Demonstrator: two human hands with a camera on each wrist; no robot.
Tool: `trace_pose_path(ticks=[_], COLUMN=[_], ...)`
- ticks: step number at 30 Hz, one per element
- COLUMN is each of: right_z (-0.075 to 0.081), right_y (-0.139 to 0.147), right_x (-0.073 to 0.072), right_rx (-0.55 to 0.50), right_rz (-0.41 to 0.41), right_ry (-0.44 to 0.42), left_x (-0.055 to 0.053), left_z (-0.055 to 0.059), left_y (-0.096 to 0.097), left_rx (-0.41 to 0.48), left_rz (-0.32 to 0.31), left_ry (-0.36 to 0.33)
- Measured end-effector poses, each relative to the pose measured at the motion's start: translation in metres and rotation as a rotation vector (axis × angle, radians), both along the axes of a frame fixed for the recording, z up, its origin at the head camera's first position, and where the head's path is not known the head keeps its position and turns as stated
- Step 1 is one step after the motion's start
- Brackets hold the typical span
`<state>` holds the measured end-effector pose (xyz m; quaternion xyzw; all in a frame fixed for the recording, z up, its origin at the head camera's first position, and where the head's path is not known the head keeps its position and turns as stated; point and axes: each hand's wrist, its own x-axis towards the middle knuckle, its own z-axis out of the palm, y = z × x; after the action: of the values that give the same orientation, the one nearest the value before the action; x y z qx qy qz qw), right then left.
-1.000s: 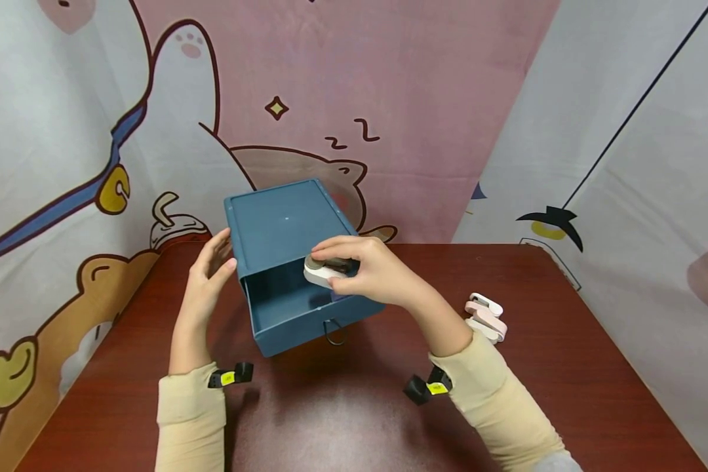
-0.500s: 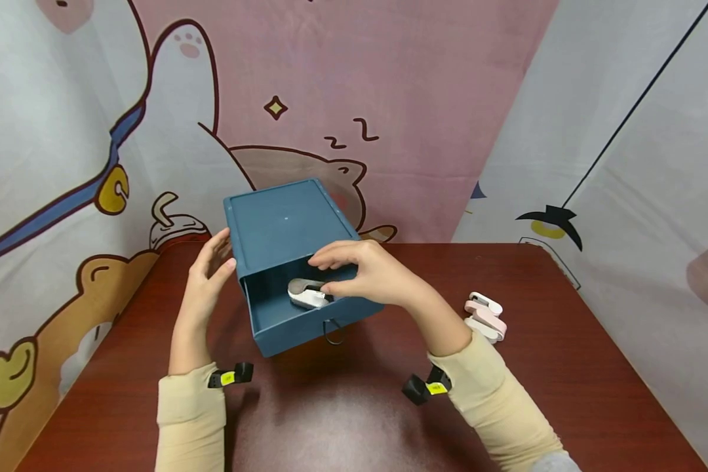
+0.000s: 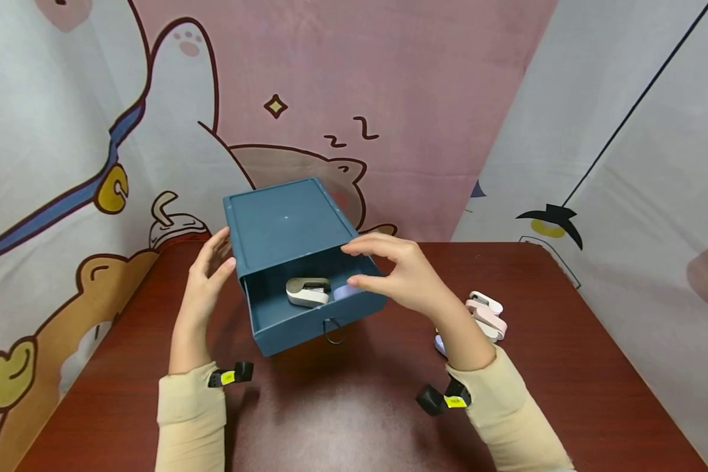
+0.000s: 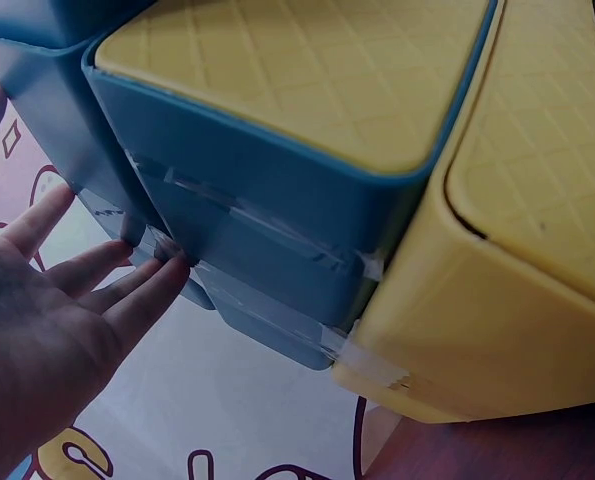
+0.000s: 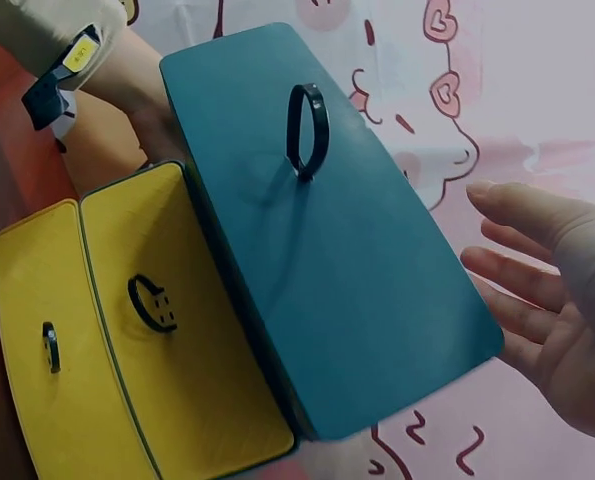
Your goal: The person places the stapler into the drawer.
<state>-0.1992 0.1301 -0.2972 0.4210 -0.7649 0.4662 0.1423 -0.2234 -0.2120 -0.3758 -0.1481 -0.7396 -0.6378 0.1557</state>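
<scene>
Gadget [image 3: 308, 293], white, stapler-like, lies in blue drawer [image 3: 295, 334], left of lilac item [image 3: 345, 292] of unclear kind; likely light, stiff; pinch across sides. Right hand [image 3: 410, 275]: empty, relaxed, near drawer's right end. Left hand [image 3: 206, 278]: extended fingers touch blue case [image 3: 289, 226].

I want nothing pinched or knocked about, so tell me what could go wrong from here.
The right hand is at the open blue drawer, thumb over its edge, so its fingers might get pinched if the drawer shuts. The white-and-grey device lies unheld beside a lavender item inside, so they could slide and knock together if the drawer is jerked.
</scene>
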Motion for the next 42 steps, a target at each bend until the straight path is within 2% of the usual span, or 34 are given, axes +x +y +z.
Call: trace_pose_path(ticks=[8,17,20,24,32,39,42], right_z=[-0.006,-0.025,-0.022,-0.017,-0.046,-0.098,-0.113], right_y=[0.024,0.053,0.057,0.062,0.084,0.117,0.128], right_x=[0.009,0.016,0.026,0.040,0.039,0.023,0.019], right_rx=[-0.057,-0.063,-0.047,-0.030,0.024,0.068,0.091], right_rz=[-0.097,-0.211,-0.237,-0.287,-0.403,-0.495,-0.511], right_ry=[0.042,0.020,0.030,-0.002,-0.069,-0.103,-0.099], left_x=[-0.001,0.001,0.001,0.000,-0.001,0.000,0.000], left_z=[0.001,0.001,0.001,0.000,-0.001,0.000,0.000], left_y=[0.000,0.001,0.001,0.001,0.001,0.001,0.001], left_rx=[-0.006,-0.002,-0.001,-0.004,-0.003,0.001,-0.002], left_rz=[-0.004,-0.004,-0.007,-0.002,-0.004,-0.010,-0.005], left_ry=[-0.001,-0.018,-0.016,-0.013,-0.006,-0.001,0.000])
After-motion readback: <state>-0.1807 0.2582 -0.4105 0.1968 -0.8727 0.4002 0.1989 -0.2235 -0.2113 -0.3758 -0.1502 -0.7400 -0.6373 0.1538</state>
